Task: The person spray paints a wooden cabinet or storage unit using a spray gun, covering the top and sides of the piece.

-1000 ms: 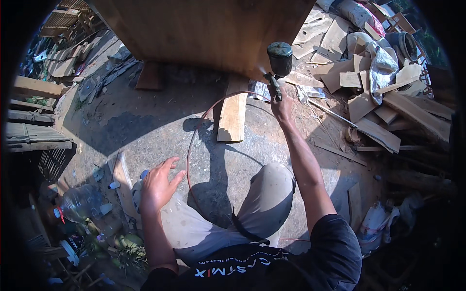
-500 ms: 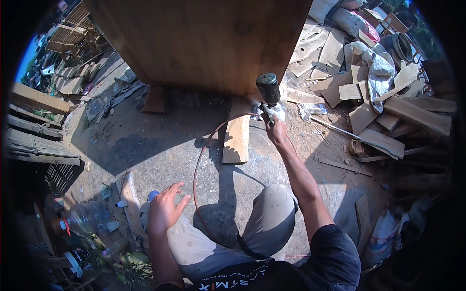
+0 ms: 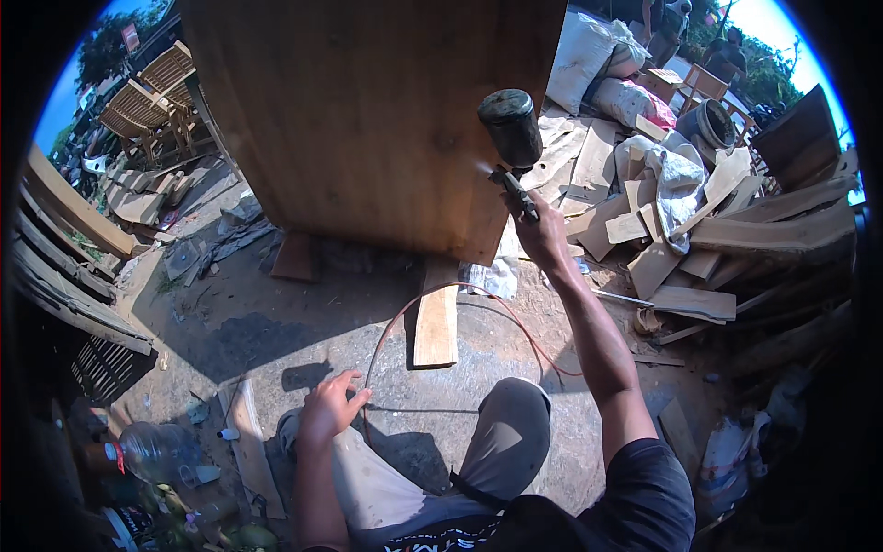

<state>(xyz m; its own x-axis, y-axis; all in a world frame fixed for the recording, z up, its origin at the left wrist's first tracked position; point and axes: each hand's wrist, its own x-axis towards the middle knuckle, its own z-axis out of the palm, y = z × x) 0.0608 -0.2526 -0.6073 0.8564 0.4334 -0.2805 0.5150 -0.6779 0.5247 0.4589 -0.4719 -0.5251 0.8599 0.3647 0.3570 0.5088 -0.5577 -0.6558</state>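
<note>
My right hand [image 3: 543, 232] is closed round the handle of a spray gun [image 3: 517, 195] with a dark cup [image 3: 510, 127] on top. A pale mist leaves its nozzle toward a large brown wooden panel [image 3: 368, 129], close to the panel's lower right edge. From the gun's side a thin reddish hose [image 3: 405, 311] loops down over the ground in front of me. Over my left knee, my left hand [image 3: 333, 403] hangs with its fingers apart and nothing in it.
A pale board [image 3: 436, 322] lies on the ground by the panel's foot. Wood offcuts [image 3: 662, 212] and sacks [image 3: 579, 60] are heaped at the right. Wooden chairs [image 3: 138, 106] stand far left. A clear plastic bottle [image 3: 156, 451] lies at lower left. People [image 3: 727, 57] are in the far right background.
My right hand has lifted the spray gun up along the panel's right edge, away from the bottom. The view has tilted upward. My left hand stays over the knee.
</note>
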